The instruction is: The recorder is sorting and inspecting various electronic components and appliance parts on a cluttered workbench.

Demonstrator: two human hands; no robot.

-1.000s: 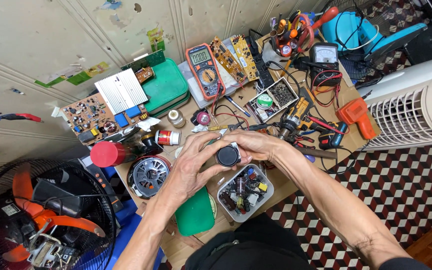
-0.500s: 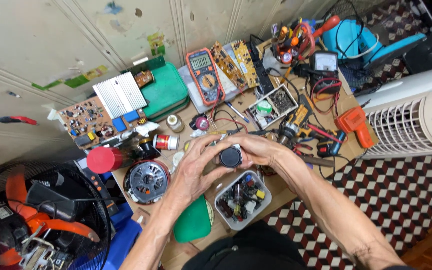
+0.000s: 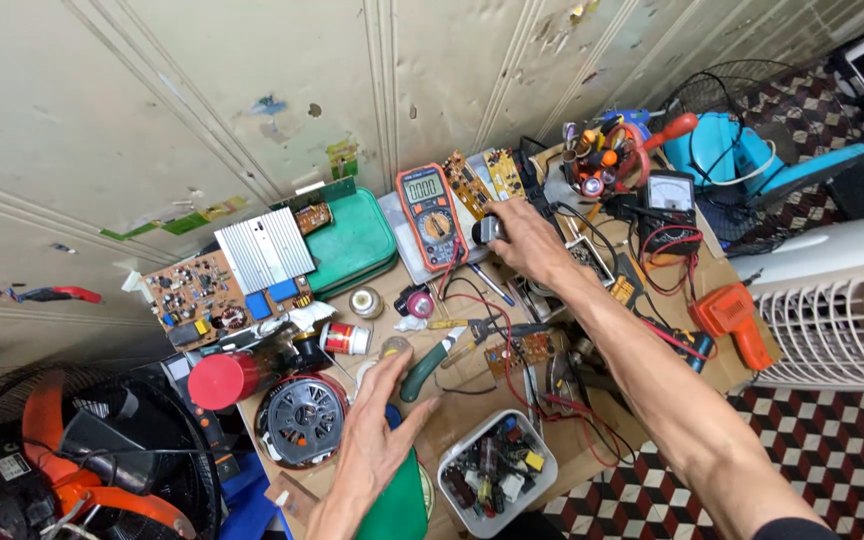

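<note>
- My left hand (image 3: 377, 440) is nearest to me, at about 7 o'clock on the table (image 3: 472, 415). It lies flat with the fingers spread and holds nothing.
- Under my left wrist is a green lid (image 3: 397, 505). Just at 3 o'clock of it is a clear tub (image 3: 497, 472) full of small parts.
- At 9 o'clock of my left hand is a round motor (image 3: 300, 418) with copper wire in it. A red can (image 3: 224, 379) lies just beside it.
- Near my left fingertips are pliers with green handles (image 3: 432, 362).
- Farther off, at about 12 o'clock, my right hand (image 3: 524, 240) is stretched out. It is closed around a small dark round part (image 3: 489, 229).
- That part sits just at 3 o'clock of the orange meter (image 3: 430, 215), well apart from my left hand.
- At 9 o'clock of the meter is a green case (image 3: 354, 240). Past it is a brown circuit board (image 3: 197, 298).
- Far at 1 o'clock is a red cup of tools (image 3: 607, 160).
- At 3 o'clock is a white fan (image 3: 842, 310).
</note>
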